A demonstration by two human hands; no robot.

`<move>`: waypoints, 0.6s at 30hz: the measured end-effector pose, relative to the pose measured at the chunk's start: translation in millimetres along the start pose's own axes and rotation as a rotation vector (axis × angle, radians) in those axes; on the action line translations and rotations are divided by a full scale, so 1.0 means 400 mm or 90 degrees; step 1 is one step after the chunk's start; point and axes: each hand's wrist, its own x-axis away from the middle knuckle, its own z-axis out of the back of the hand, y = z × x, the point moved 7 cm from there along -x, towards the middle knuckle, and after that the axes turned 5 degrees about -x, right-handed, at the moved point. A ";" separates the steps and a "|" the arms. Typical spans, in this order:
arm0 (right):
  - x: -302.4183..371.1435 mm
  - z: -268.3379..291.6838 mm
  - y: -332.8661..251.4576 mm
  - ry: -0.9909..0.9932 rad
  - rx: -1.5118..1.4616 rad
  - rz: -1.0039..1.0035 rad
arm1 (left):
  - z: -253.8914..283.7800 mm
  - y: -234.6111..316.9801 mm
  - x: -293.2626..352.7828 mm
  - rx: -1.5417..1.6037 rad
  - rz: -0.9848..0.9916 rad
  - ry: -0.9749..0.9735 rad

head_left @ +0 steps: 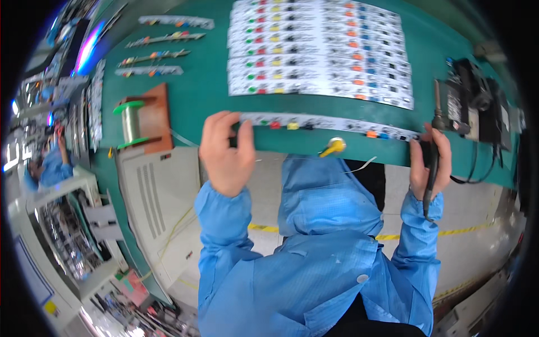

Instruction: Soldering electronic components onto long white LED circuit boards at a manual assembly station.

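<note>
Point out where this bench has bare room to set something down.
The widest bare patch is green mat between the loose strips and the white board rows. A smaller one separates those rows from the black units. Crowded: the right edge, with those units, and the front, with a strip between left hand and right hand.

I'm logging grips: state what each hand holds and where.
The left hand and right hand hold a narrow white circuit strip by its left and right ends. The right also holds a dark pen-shaped tool, toward its far end.
</note>
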 end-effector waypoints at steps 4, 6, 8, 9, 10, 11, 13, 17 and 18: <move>0.008 0.028 -0.022 0.050 -0.009 0.093 | 0.011 -0.032 0.028 0.315 0.265 -0.035; 0.003 0.042 -0.043 0.060 0.015 0.118 | 0.004 -0.033 0.008 0.363 0.226 -0.089; 0.011 0.060 -0.048 0.070 0.022 0.144 | -0.007 -0.030 -0.008 0.496 0.256 -0.105; 0.016 0.067 -0.046 0.076 0.026 0.141 | -0.011 -0.038 -0.012 0.542 0.244 -0.143; 0.021 0.071 -0.041 0.070 0.006 0.126 | -0.015 -0.046 -0.018 0.542 0.241 -0.149; 0.023 0.074 -0.035 0.064 -0.015 0.110 | -0.019 -0.046 -0.025 0.573 0.226 -0.158; 0.022 0.077 -0.031 0.066 -0.033 0.101 | -0.028 -0.045 -0.028 0.600 0.209 -0.169; 0.019 0.075 -0.013 0.055 -0.097 0.068 | -0.032 -0.041 -0.032 0.627 0.186 -0.163; 0.017 0.077 -0.011 0.056 -0.103 0.067 | -0.031 -0.034 -0.035 0.644 0.162 -0.161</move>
